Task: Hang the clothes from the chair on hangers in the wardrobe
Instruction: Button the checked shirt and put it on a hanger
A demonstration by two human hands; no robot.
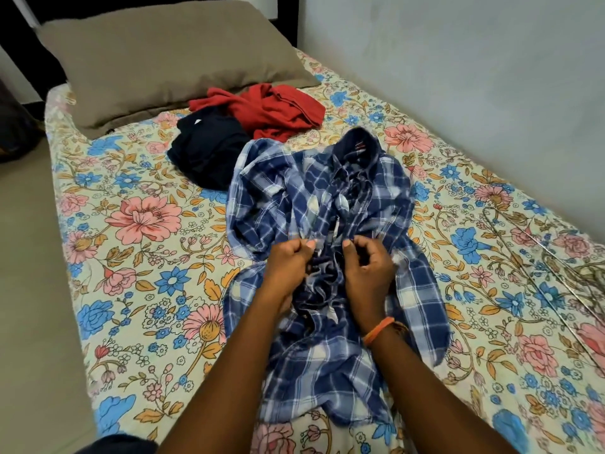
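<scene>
A blue and white plaid shirt (327, 204) lies spread on the flowered bedsheet, collar toward the pillow. My left hand (289, 267) pinches the shirt's front edge on the left side of its opening. My right hand (368, 267), with an orange band at the wrist, pinches the opposite front edge. The cloth between them is bunched. A dark navy garment (206, 149) and a red garment (275, 108) lie crumpled behind the shirt. Thin wire hangers (540, 257) lie on the sheet at the right.
The bed (131, 224) with its flowered sheet fills the view. A brown pillow (170, 57) sits at its head. A pale wall (474, 77) runs along the right side. Tiled floor (29, 290) lies to the left.
</scene>
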